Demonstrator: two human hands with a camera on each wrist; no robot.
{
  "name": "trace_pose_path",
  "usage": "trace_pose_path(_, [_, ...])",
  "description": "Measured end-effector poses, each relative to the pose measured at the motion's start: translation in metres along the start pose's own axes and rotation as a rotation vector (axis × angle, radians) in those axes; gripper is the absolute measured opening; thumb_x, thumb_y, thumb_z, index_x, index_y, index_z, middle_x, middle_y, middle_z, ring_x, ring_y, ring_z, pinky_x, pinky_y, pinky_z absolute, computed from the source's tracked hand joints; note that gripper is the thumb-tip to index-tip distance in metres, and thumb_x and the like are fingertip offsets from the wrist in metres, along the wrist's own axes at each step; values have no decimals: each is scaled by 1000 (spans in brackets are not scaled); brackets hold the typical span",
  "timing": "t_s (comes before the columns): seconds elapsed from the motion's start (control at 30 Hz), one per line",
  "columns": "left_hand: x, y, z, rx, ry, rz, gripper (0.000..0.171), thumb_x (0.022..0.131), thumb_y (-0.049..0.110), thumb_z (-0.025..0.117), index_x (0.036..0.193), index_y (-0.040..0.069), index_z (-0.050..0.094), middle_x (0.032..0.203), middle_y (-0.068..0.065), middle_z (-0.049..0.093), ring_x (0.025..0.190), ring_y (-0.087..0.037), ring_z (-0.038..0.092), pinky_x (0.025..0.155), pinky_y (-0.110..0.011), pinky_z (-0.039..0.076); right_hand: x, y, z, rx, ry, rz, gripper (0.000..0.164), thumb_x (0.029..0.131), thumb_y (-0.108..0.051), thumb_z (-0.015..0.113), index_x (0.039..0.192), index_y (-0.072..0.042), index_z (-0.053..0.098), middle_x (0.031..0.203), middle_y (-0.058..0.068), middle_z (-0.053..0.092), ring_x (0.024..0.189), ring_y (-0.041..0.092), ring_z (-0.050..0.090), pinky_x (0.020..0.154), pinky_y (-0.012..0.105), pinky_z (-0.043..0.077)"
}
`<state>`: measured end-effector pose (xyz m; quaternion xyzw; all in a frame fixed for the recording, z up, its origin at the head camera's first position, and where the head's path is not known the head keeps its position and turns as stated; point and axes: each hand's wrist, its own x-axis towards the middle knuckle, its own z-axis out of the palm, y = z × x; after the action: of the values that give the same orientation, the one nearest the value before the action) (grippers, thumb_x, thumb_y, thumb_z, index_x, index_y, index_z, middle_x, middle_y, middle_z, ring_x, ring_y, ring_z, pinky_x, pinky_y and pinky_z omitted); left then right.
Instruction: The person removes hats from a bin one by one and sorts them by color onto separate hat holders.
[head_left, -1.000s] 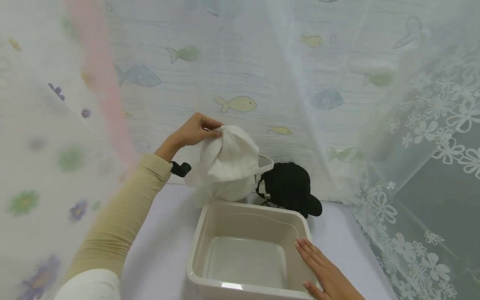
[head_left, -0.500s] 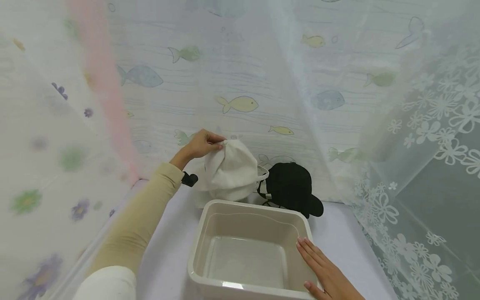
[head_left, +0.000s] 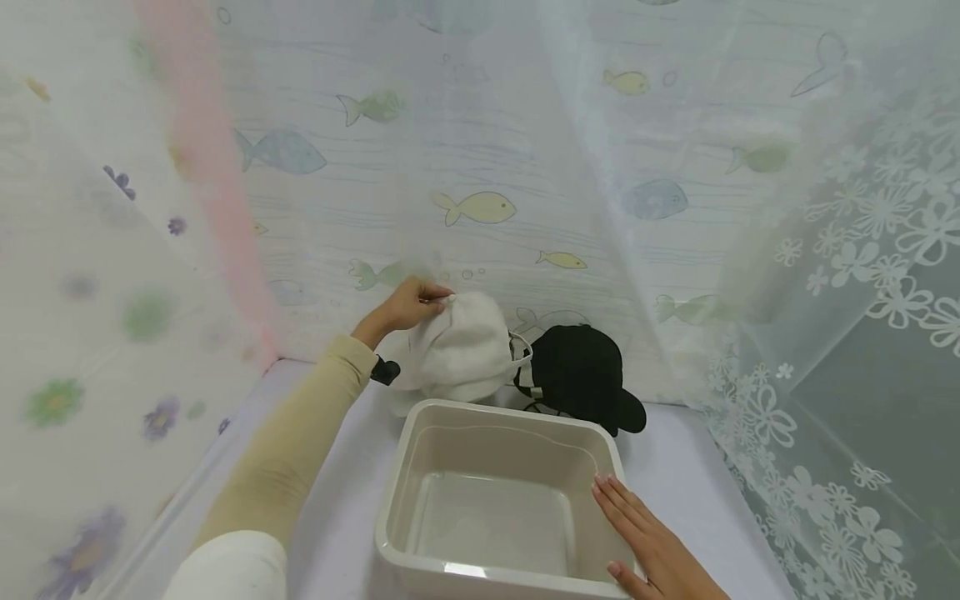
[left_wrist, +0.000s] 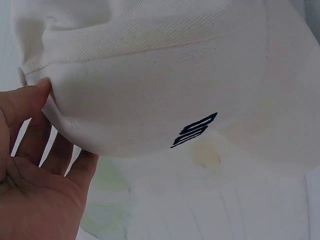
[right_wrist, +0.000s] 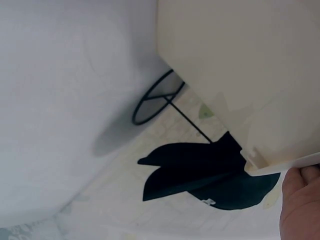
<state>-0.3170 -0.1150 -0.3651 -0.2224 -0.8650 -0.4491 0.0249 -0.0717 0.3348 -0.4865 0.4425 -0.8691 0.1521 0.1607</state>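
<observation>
My left hand (head_left: pixel 412 304) pinches the top of a white baseball cap (head_left: pixel 468 346) between thumb and fingers. A dark embroidered mark shows on the cap (left_wrist: pixel 135 105) in the left wrist view. The cap's back strap faces right, and more white fabric shows below it at the left. Just to its right sits a black baseball cap (head_left: pixel 577 375), visor pointing right. In front stands a beige plastic basin (head_left: pixel 442 575) with nothing in it. My right hand (head_left: pixel 648 537) rests on the basin's right rim with its fingers straight.
In the right wrist view, a thin black stand (right_wrist: pixel 187 120) with a ring base supports black headwear with two visors (right_wrist: pixel 165 172). A white cloth (head_left: pixel 330 500) covers the table. Behind hangs a fish-print curtain (head_left: pixel 480 150); a flowered sheer curtain (head_left: pixel 847 400) hangs at the right.
My left hand has moved down with the white cap, which now sits lower beside the black cap. My right hand and the basin have stayed in place.
</observation>
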Motion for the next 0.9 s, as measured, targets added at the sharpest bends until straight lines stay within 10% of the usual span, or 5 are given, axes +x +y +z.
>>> trace_pose_path(0.9, [-21, -22, 15, -99, 153, -4, 35, 102, 6, 55, 134, -6, 62, 138, -25, 60, 130, -40, 56, 109, -51, 48, -1, 1, -3, -4, -16, 5, 78, 94, -31, 68, 157, 0, 34, 166, 11, 31, 156, 16, 18, 124, 15, 5])
